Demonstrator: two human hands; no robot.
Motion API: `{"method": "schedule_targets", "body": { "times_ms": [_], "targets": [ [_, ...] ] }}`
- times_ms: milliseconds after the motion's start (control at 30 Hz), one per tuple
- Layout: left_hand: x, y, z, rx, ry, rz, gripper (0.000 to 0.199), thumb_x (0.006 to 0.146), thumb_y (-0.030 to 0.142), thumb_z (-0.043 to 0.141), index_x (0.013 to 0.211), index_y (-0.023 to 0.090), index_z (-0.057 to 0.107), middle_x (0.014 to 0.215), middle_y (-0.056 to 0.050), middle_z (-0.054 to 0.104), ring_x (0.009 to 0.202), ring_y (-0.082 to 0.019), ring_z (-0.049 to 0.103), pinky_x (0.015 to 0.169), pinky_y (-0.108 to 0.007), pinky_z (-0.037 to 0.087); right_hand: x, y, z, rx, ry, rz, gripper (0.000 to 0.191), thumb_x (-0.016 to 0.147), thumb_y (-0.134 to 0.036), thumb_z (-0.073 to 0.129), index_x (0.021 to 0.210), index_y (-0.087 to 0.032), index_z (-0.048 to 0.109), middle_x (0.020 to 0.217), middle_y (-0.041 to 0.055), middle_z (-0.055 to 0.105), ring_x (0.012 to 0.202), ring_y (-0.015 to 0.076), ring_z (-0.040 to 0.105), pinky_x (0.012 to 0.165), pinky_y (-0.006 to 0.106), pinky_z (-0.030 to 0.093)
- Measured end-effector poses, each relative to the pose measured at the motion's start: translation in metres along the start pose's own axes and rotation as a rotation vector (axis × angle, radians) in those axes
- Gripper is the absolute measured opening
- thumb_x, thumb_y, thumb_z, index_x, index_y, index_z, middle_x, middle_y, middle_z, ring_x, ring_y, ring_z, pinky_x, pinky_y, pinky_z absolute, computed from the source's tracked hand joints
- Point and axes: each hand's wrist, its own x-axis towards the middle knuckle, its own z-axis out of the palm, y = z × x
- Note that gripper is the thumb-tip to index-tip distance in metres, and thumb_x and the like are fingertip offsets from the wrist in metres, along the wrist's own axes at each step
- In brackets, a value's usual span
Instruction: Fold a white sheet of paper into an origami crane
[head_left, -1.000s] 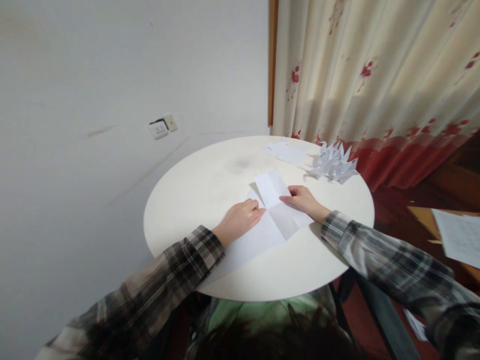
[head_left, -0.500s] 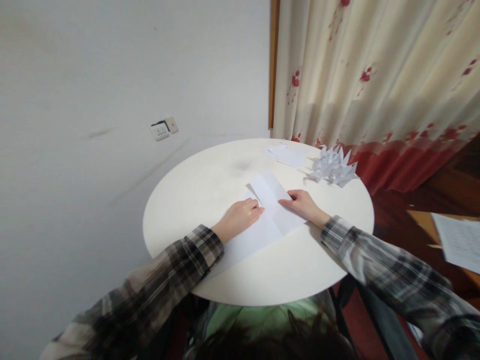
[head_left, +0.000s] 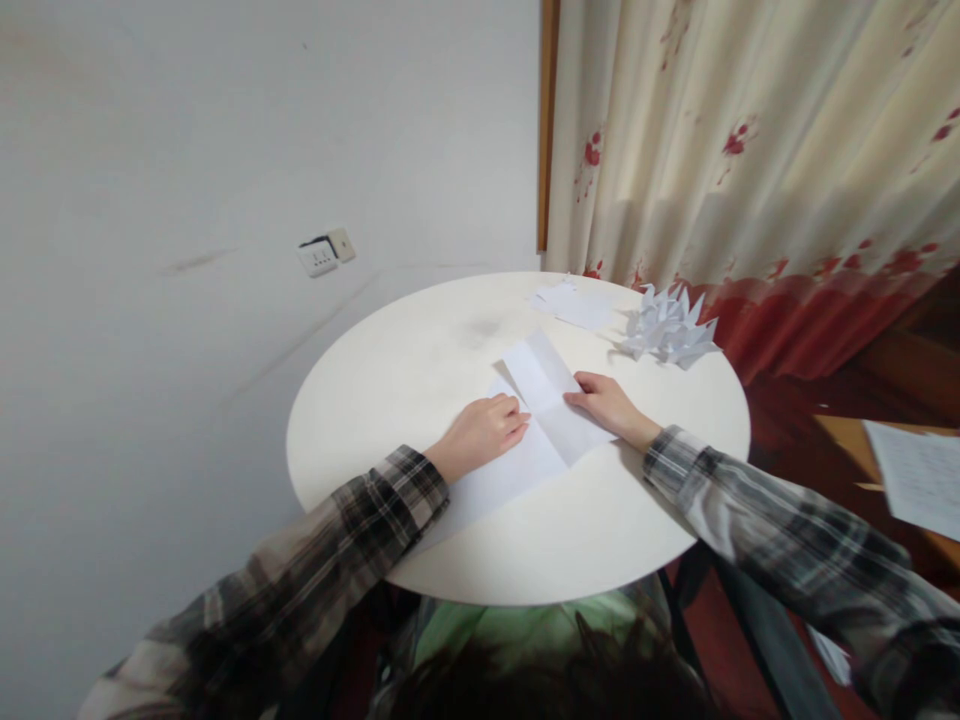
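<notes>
A white sheet of paper (head_left: 551,415) with crease lines lies on the round white table (head_left: 367,370). It is partly torn or cut, with a gap opening at its far edge. My left hand (head_left: 486,430) is closed on the paper beside that gap, its fingers curled. At the sheet's right edge, my right hand (head_left: 611,405) grips it between thumb and fingers. My left forearm covers part of the sheet's near left portion.
Folded white paper spikes (head_left: 669,328) stand in a cluster at the table's right back. Several flat paper pieces (head_left: 577,305) lie near the far edge. A wall socket (head_left: 319,257) is at left, a flowered curtain (head_left: 720,150) at right. Written sheets (head_left: 919,475) rest on a lower surface.
My right hand has shifted slightly to the right with its side of the paper. The gap between the two parts looks a little wider. My left hand has barely moved.
</notes>
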Motion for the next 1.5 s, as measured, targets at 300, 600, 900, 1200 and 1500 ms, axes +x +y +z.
{"method": "schedule_targets", "body": {
  "times_ms": [300,600,900,1200,1500],
  "targets": [
    [-0.0013,-0.0003,0.0003,0.021,0.001,-0.012,0.027,0.091,0.026,0.040,0.090,0.017,0.066,0.077,-0.004,0.058,0.073,-0.014,0.054,0.062,-0.025,0.042,-0.0003,0.0039,0.0022,0.105,-0.004,0.035,0.013,0.065,-0.029,0.051,0.068,-0.017,0.056,0.065,-0.0013,0.056,0.061,0.0136,0.048,0.053,0.022,0.032],
    [-0.0018,-0.0004,0.0015,0.020,0.002,-0.014,0.029,0.092,0.027,0.040,0.089,0.016,0.066,0.076,-0.004,0.057,0.073,-0.014,0.053,0.060,-0.025,0.041,-0.0030,-0.0001,0.0007,0.113,0.011,0.049,0.012,0.065,-0.029,0.052,0.066,-0.017,0.055,0.063,-0.0013,0.055,0.059,0.0134,0.047,0.052,0.022,0.032],
    [-0.0017,-0.0002,0.0002,0.028,-0.008,-0.022,0.029,0.092,0.028,0.040,0.090,0.017,0.066,0.077,-0.005,0.058,0.073,-0.014,0.053,0.060,-0.025,0.041,-0.0004,0.0058,0.0025,0.127,0.027,0.047,0.013,0.065,-0.030,0.052,0.068,-0.017,0.056,0.064,-0.0011,0.057,0.060,0.0138,0.049,0.052,0.022,0.033],
    [0.0016,0.0013,-0.0022,-0.026,0.019,0.063,0.032,0.094,0.027,0.035,0.088,0.014,0.063,0.082,-0.006,0.059,0.076,-0.014,0.055,0.062,-0.025,0.043,0.0023,0.0017,0.0007,-0.004,0.048,-0.001,0.020,0.069,-0.033,0.050,0.075,-0.016,0.061,0.061,-0.0014,0.056,0.056,0.0118,0.046,0.051,0.022,0.031],
    [0.0012,0.0014,-0.0002,-0.005,0.033,0.087,0.031,0.094,0.026,0.035,0.085,0.015,0.063,0.081,-0.005,0.060,0.075,-0.014,0.055,0.061,-0.025,0.041,0.0051,0.0017,-0.0006,-0.091,0.077,-0.038,0.017,0.069,-0.034,0.050,0.065,-0.018,0.051,0.061,-0.0020,0.050,0.059,0.0121,0.043,0.055,0.023,0.029]
  ]
}}
